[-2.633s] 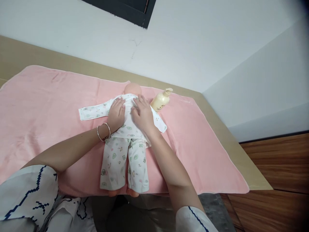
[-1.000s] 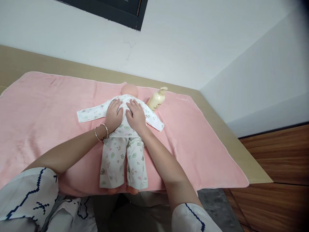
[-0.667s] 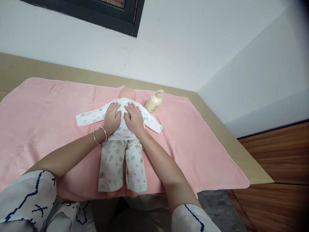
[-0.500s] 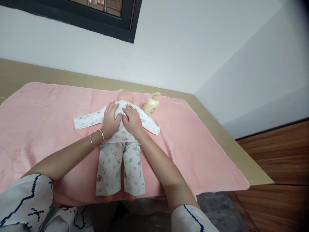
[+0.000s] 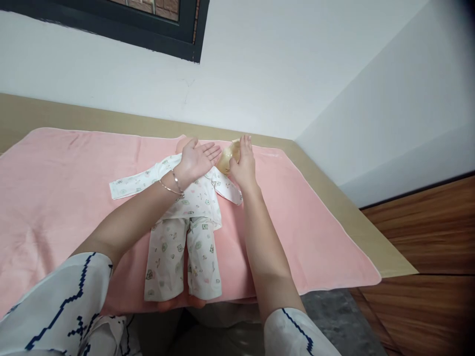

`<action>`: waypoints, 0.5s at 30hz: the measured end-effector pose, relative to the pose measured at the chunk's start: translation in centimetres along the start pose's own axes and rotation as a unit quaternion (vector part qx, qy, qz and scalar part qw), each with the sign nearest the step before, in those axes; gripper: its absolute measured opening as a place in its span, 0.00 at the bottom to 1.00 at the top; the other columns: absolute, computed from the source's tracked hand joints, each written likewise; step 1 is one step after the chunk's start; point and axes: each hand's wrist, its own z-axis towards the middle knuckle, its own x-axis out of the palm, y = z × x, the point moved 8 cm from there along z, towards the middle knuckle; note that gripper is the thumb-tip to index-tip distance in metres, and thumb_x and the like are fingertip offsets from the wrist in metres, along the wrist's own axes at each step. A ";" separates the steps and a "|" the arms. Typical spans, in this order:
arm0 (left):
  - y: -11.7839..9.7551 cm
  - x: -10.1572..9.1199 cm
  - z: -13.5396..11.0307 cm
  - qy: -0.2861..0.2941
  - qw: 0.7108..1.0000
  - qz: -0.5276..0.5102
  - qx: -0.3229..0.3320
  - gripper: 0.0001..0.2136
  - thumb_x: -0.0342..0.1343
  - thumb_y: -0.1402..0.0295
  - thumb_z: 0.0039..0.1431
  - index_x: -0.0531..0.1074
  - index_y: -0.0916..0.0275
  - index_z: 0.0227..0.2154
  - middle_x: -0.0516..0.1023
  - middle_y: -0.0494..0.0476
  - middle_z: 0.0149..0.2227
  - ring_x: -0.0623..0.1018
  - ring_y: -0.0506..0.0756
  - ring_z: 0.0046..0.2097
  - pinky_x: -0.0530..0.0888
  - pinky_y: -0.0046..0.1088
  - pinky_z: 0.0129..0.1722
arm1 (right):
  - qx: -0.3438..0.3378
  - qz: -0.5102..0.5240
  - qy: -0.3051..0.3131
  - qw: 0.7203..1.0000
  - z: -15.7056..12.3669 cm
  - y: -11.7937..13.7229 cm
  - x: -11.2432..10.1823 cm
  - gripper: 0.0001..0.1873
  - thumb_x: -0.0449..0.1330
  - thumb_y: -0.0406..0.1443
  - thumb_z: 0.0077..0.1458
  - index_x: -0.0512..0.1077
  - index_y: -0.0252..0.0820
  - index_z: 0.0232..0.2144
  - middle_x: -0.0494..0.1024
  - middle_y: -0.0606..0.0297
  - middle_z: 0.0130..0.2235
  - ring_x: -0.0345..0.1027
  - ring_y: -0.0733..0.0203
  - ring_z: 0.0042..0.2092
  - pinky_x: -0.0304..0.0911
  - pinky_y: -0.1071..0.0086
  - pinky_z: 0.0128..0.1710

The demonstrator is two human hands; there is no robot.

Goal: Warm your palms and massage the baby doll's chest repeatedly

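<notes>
A baby doll [image 5: 185, 217] in white printed pyjamas lies on a pink towel [image 5: 55, 198], head toward the wall, feet at the near edge. My left hand [image 5: 195, 160], with bracelets on the wrist, hovers palm up and open above the doll's shoulders, hiding most of its head. My right hand [image 5: 243, 165] is lifted beside it, fingers straight and together, edge-on against a cream pump bottle [image 5: 225, 160] that stands right of the doll's head. The right hand covers part of the bottle, and I cannot tell if it touches it.
The towel covers a beige table [image 5: 352, 212] set against a white wall and corner. A dark window frame [image 5: 148, 34] is above left. Wooden flooring [image 5: 426, 247] lies to the right, beyond the table edge.
Both hands have left the doll's back. The left has turned palm up over the doll's head; the right has moved right to the pump bottle.
</notes>
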 end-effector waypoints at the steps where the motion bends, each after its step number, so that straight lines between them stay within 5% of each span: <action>1: 0.0 0.5 0.7 0.011 1.000 -0.008 -0.004 0.40 0.12 0.57 0.69 0.63 0.69 0.64 0.72 0.70 0.62 0.73 0.58 0.64 0.75 0.42 0.63 | -0.003 0.005 0.003 1.000 0.0 0.0 0.2 0.42 0.49 0.31 0.53 0.48 0.33 0.70 0.48 0.52 0.74 0.34 0.54 0.76 0.36 0.47 0.74; 6: -0.4 2.0 2.6 0.007 0.999 0.010 -0.042 0.32 0.26 0.58 0.71 0.60 0.72 0.65 0.74 0.72 0.59 0.71 0.62 0.66 0.74 0.48 0.62 | -0.013 -0.008 0.039 0.999 -0.2 0.1 1.6 0.43 0.51 0.30 0.52 0.48 0.30 0.70 0.48 0.49 0.73 0.33 0.52 0.76 0.36 0.47 0.75; 9: -0.8 3.0 3.0 0.020 0.987 -0.139 -0.073 0.34 0.23 0.56 0.70 0.56 0.74 0.66 0.69 0.74 0.63 0.70 0.61 0.66 0.73 0.46 0.63 | -0.030 -0.036 0.050 0.998 -0.3 0.3 1.9 0.41 0.51 0.30 0.53 0.49 0.27 0.69 0.49 0.46 0.73 0.34 0.50 0.75 0.36 0.48 0.75; 15: -0.6 4.1 1.8 -0.046 0.863 -0.478 -0.158 0.35 0.38 0.51 0.67 0.46 0.68 0.70 0.61 0.73 0.67 0.66 0.62 0.69 0.71 0.44 0.64 | -0.033 -0.058 0.021 0.998 -0.3 0.1 1.4 0.39 0.51 0.31 0.53 0.52 0.31 0.67 0.53 0.46 0.71 0.40 0.47 0.74 0.41 0.43 0.73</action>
